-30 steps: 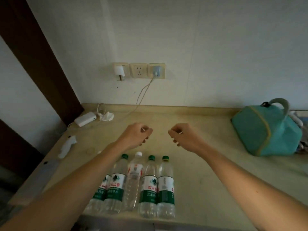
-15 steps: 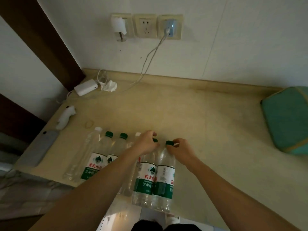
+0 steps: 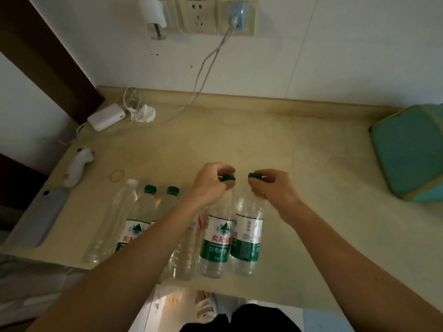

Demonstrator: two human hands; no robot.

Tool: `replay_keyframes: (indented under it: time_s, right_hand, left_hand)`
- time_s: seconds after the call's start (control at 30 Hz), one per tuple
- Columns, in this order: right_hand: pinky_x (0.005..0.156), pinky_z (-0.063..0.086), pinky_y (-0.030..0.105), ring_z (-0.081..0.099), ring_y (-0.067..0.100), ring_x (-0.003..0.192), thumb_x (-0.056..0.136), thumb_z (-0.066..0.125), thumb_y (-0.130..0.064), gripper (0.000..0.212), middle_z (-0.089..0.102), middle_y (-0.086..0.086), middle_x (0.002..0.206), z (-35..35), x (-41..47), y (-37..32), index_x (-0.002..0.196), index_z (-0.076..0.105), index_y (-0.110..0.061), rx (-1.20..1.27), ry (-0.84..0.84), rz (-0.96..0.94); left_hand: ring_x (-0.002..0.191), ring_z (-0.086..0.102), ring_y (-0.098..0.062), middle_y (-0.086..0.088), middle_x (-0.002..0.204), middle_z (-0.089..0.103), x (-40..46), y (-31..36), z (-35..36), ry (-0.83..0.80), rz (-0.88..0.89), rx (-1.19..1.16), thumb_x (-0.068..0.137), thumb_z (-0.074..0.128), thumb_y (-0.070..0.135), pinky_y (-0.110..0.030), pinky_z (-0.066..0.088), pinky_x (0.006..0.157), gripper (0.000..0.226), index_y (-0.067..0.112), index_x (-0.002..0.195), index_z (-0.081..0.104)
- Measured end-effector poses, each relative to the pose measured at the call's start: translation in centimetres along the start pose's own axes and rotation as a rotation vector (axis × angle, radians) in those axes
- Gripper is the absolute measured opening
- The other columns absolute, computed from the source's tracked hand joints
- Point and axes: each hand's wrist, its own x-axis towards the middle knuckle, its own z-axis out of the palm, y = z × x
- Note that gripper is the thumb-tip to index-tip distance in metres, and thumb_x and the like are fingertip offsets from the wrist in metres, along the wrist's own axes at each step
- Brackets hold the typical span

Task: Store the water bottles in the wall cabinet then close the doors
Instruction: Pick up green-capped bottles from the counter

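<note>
Several clear water bottles stand in a row near the front edge of the beige counter (image 3: 239,144). My left hand (image 3: 211,185) pinches the green cap and neck of one green-labelled bottle (image 3: 217,243). My right hand (image 3: 271,188) grips the cap and neck of the rightmost bottle (image 3: 248,238) beside it. Both bottles stand upright on the counter. To the left stand a white-capped unlabelled bottle (image 3: 112,219) and two green-capped bottles (image 3: 141,212); another bottle is partly hidden behind my left forearm. The wall cabinet is out of view.
A teal bag (image 3: 410,152) sits at the right. A white power adapter (image 3: 106,117) with cables and crumpled tissue lie at the back left. A phone (image 3: 38,219), a white gadget (image 3: 76,168) and a rubber band (image 3: 117,175) lie left. Wall sockets (image 3: 199,15) are above.
My head tilted down and closer to the counter. Both hands came down from mid-air onto the tops of the two rightmost bottles and closed round their caps.
</note>
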Motion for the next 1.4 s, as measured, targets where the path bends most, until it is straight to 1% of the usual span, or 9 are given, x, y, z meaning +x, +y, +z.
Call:
replay_keyframes:
  time_s: [0.03,0.1,0.2,0.27,0.47,0.73,1.07,1.2,1.4]
  right_hand:
    - [0.081,0.059,0.036,0.067,0.022,0.081,0.088,0.076,-0.013,0.034,0.074,0.013,0.095,-0.4,-0.4,-0.9,0.120,0.068,-0.004,0.007,0.021,-0.040]
    - [0.077,0.057,0.025,0.068,0.013,0.083,0.085,0.079,-0.013,0.038,0.074,0.006,0.099,-1.2,-1.5,-2.8,0.121,0.069,-0.007,-0.003,0.062,-0.142]
    - [0.074,0.050,0.007,0.067,-0.005,0.088,0.080,0.084,-0.012,0.043,0.072,-0.009,0.100,-2.1,-3.7,-4.8,0.120,0.070,-0.015,-0.080,0.114,-0.312]
    - [0.080,0.052,0.010,0.067,-0.003,0.096,0.078,0.085,-0.011,0.044,0.071,-0.013,0.100,-2.3,-5.0,-5.4,0.119,0.070,-0.017,-0.150,0.160,-0.380]
    - [0.096,0.055,0.036,0.067,0.013,0.103,0.077,0.084,-0.006,0.039,0.070,-0.012,0.101,-2.4,-6.2,-6.0,0.112,0.072,-0.020,-0.124,0.357,-0.454]
    - [0.096,0.056,0.033,0.067,0.012,0.102,0.081,0.083,-0.012,0.040,0.071,-0.009,0.106,-2.4,-5.5,-5.7,0.119,0.072,-0.018,-0.155,0.348,-0.425]
    - [0.098,0.051,0.021,0.063,0.000,0.106,0.085,0.080,-0.018,0.042,0.068,-0.017,0.110,-2.5,-5.6,-4.3,0.124,0.066,-0.023,-0.159,0.281,-0.494]
    - [0.102,0.044,0.020,0.056,-0.004,0.118,0.083,0.081,-0.031,0.056,0.062,-0.023,0.125,-3.1,-4.7,-2.1,0.133,0.057,-0.032,-0.162,0.177,-0.431]
    - [0.104,0.042,0.024,0.052,0.001,0.123,0.072,0.087,-0.041,0.080,0.056,-0.018,0.135,-3.6,-2.6,2.1,0.140,0.045,-0.036,-0.214,0.005,-0.275]
  left_hand:
    - [0.110,0.065,-0.010,0.003,0.119,0.071,-0.1,0.7,-0.6,0.017,0.045,-0.040,0.089,0.074,0.009,-0.030,0.053,0.099,0.037,0.018,0.124,0.067]
    - [0.105,0.068,-0.007,0.004,0.114,0.072,-0.5,2.2,-2.0,0.058,0.134,-0.123,0.087,0.076,0.005,-0.030,0.054,0.099,0.040,0.017,0.124,0.068]
    - [0.098,0.066,0.006,0.013,0.107,0.072,-1.2,4.1,-3.8,0.093,0.273,-0.178,0.083,0.078,0.002,-0.014,0.055,0.087,0.049,0.025,0.124,0.066]
    - [0.101,0.063,0.010,0.016,0.107,0.070,-1.8,4.9,-4.4,0.096,0.368,-0.161,0.081,0.079,0.000,-0.009,0.052,0.085,0.053,0.027,0.125,0.066]
    - [0.106,0.064,0.002,0.008,0.113,0.069,-2.4,5.6,-4.0,0.229,0.513,-0.165,0.079,0.079,-0.004,-0.016,0.054,0.091,0.052,0.019,0.124,0.067]
    - [0.102,0.061,0.007,0.006,0.113,0.065,-2.1,4.9,-2.9,0.282,0.593,-0.065,0.077,0.082,0.000,-0.010,0.050,0.089,0.051,0.013,0.124,0.066]
    - [0.113,0.057,0.000,0.005,0.122,0.058,-2.4,4.1,-2.8,0.203,0.576,-0.001,0.085,0.079,0.013,-0.013,0.047,0.098,0.057,0.022,0.136,0.056]
    - [0.117,0.052,0.009,0.019,0.130,0.053,-2.2,1.7,-2.0,0.152,0.419,-0.066,0.079,0.085,0.030,-0.005,0.043,0.092,0.072,0.037,0.139,0.046]
    - [0.117,0.053,0.010,0.021,0.136,0.051,-2.2,-1.2,0.7,0.078,0.177,-0.201,0.068,0.092,0.040,-0.012,0.045,0.091,0.086,0.049,0.135,0.039]
